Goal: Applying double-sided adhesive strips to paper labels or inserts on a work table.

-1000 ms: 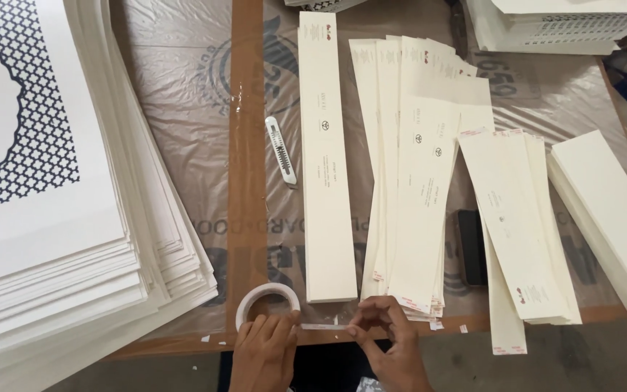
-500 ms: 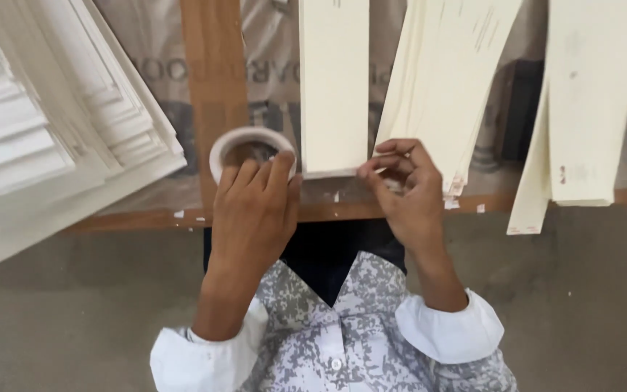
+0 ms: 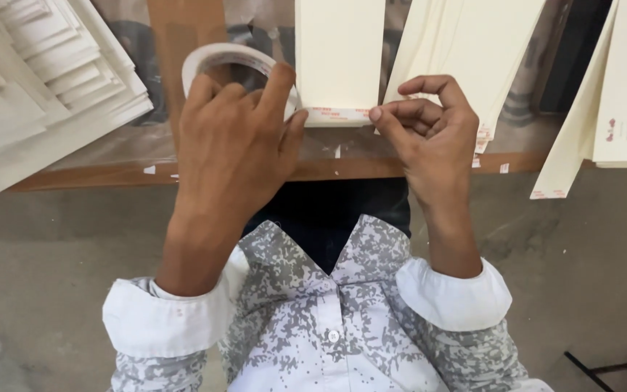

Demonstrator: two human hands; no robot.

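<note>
So the left hand (image 3: 234, 145) is wrapped around a roll of white double-sided tape (image 3: 215, 58), fingers curled over the top of the ring and the thumb pushed out toward the strip coming off it. That roll sits on the table right at the near edge, just left of a long cream card strip (image 3: 339, 51).

Right hand (image 3: 429, 131) is pinching the free end of the tape strip (image 3: 337, 115) between thumb and forefinger, other fingers curled in. The tape runs flat across the bottom edge of that cream card, stretched between both hands, so both are gripping something, neither is loose.

To the right of the card there's a fanned pile of more cream strips (image 3: 466, 51), some with tape already along their bottom ends, and another couple of cream strips (image 3: 622, 94) further right hanging over the table edge (image 3: 110, 174). Big stack of white printed sheets (image 3: 30, 94) off to the left. Table is covered in clear plastic over wood. The person's wearing a grey-patterned shirt with white cuffs (image 3: 451, 294).
</note>
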